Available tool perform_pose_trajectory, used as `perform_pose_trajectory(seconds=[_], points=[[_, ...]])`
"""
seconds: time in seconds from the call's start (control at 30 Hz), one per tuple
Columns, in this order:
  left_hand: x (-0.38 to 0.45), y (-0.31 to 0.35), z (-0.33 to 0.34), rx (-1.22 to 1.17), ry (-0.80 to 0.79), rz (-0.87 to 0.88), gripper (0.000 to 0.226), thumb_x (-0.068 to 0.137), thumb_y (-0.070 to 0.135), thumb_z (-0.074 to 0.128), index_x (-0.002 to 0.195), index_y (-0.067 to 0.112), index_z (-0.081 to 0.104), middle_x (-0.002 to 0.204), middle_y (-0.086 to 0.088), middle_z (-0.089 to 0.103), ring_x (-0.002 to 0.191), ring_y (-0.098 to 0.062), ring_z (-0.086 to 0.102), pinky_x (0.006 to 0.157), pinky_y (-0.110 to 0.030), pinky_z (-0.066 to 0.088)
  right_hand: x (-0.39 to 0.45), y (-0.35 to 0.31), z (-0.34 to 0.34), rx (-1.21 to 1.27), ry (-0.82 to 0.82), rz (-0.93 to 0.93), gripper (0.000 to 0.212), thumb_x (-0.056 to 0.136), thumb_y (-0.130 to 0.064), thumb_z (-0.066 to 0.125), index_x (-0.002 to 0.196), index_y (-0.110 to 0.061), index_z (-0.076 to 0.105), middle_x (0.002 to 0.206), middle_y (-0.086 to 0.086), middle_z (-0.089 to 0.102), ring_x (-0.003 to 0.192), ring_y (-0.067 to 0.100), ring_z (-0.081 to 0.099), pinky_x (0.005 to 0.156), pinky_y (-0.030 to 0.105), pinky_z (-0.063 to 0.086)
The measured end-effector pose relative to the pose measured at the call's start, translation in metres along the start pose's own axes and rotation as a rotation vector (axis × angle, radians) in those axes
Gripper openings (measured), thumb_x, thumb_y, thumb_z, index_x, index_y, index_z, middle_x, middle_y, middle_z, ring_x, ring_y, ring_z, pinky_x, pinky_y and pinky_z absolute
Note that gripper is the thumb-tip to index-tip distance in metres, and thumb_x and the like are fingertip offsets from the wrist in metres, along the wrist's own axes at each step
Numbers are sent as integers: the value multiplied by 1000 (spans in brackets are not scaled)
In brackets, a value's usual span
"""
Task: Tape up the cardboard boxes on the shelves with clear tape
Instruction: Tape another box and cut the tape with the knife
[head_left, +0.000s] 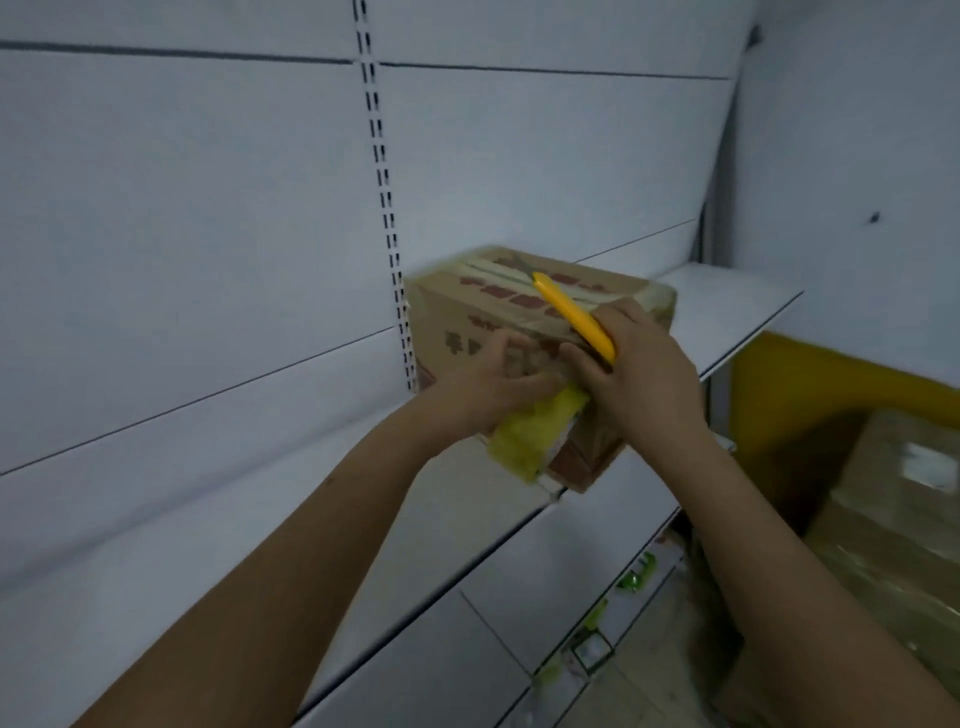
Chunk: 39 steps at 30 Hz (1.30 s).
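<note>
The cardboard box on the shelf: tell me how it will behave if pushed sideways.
The cardboard box will probably slide rather than tip: it sits low and broad on the smooth white shelf. It looks fairly stiff, its walls holding shape under the left hand. One corner overhangs the shelf's front edge, so a forward push might drop it.

Wrapped carton (893, 525) on floor; yellow wall (810, 384)

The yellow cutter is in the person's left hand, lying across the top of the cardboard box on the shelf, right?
Not quite. The head view shows the yellow cutter held in the right hand, not the left. It does lie across the top of the cardboard box on the shelf. The left hand rests on the box's near side.
</note>
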<state>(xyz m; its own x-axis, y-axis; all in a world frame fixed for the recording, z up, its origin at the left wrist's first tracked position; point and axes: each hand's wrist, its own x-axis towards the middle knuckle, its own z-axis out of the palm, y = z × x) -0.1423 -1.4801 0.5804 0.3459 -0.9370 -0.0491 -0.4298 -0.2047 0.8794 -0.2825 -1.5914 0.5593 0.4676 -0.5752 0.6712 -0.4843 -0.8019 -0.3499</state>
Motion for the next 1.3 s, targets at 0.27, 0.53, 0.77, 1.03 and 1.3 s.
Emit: perform_pose_trajectory(seconds=[0.27,0.53,0.77,1.03,1.3], points=[[44,3,71,-162,-68,33,20,93,31,47,112,27,52,101,-5,59,97,-25,57,88,-44,47,8,44,-15,117,-54,84,29,92,-51,57,109,-28,63,104,-11,57,94,14,56,75,44,51],[42,-17,62,-373,-269,-36,18,105,21,44,120,13,49,62,-20,65,59,-35,67,61,-36,56,0,35,-17,-108,-14,65,39,97,-54,49,125,-29,57,124,-10,54,95,15,60,60,29,43],[39,-20,64,-347,-193,79,21,106,26,42,108,11,57,56,-11,64,50,-25,65,57,-38,58,-65,-16,-34,-339,-14,152,54,98,-63,18,118,-25,50,76,-8,53,57,12,54,48,34,51],[38,-22,61,-336,-179,53,17,102,13,51,106,-2,57,50,-16,55,38,-25,55,43,-27,48,-86,11,-55,-633,-441,414,37,103,-52,24,123,-25,42,72,-7,52,58,9,56,57,25,54],[30,-35,54,-319,-124,49,18,102,16,52,104,0,59,50,-12,59,41,-21,58,53,-30,51,-85,22,-61,-209,-86,209,34,95,-55,46,107,-26,60,81,-14,49,67,2,50,57,18,40]])
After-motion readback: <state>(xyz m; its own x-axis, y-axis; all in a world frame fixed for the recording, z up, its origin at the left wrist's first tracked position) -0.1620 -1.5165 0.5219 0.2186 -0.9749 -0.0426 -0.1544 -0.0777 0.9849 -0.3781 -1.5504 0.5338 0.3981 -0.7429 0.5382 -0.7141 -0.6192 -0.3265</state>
